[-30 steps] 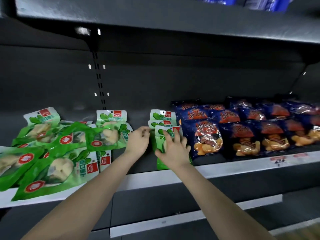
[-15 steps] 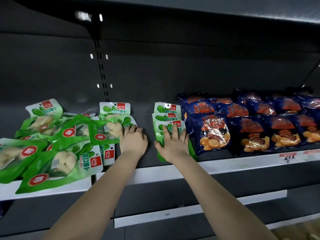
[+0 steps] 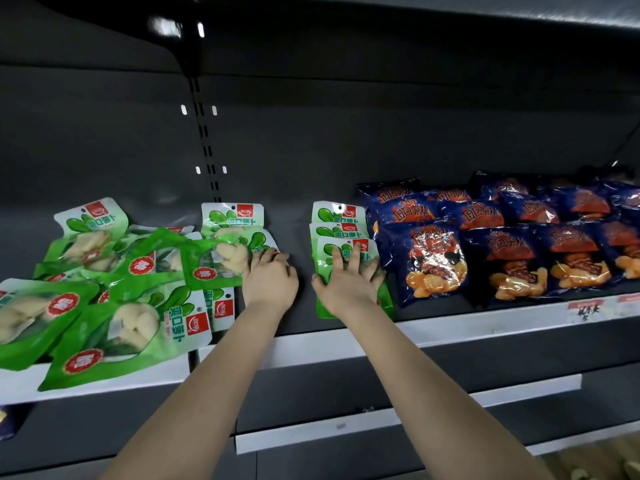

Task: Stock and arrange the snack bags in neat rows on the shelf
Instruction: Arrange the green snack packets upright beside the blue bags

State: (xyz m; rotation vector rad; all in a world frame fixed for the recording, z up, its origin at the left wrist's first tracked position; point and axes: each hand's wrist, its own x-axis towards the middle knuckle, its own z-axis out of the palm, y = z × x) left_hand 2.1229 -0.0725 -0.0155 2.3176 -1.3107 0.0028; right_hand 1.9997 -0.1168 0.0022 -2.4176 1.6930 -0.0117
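On the shelf point(image 3: 450, 329), green bags point(image 3: 341, 233) sit beside blue bags point(image 3: 426, 261).

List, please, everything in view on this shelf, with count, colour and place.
neat green bags: three, green and white, overlapping, beside the blue bags
piled green bags: several, count unclear, green, shelf's left end
middle green bags: at least two, green, between pile and row
blue bags: ten or more, dark blue and orange, rows at right
shelf: one, dark grey, white front edge
price labels: two, red and white, front edge, right
slotted rail: one, black, back wall
left hand: one, fingers bent at a middle bag's edge
right hand: one, fingers spread flat on the front neat bag
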